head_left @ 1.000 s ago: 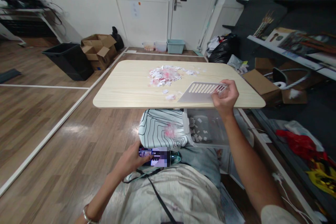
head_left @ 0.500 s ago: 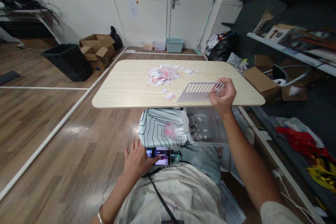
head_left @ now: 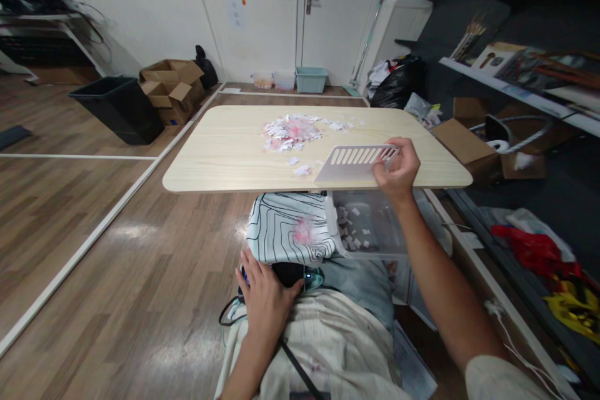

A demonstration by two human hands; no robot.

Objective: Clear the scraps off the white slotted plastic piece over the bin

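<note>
Left hand (head_left: 267,303) farther over phone (head_left: 288,274) — pale tabletop (head_left: 220,159), wooden floor (head_left: 135,287)

Phone (head_left: 287,274) partly hidden by left grip (head_left: 267,295)

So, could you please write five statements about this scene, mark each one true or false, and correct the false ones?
1. The right hand holds a white slotted plastic scraper. True.
2. A heap of pink-stained white scraps lies on the pale wooden table with rounded corners. True.
3. The left hand rests on that table. False: it lies over the black-screened phone, near the person's lap.
4. The clear plastic box below the table's near edge contains small pale pieces. True.
5. The fabric-like item beside the box is solid green. False: it is pale with black curving lines and a pink stain.
</note>
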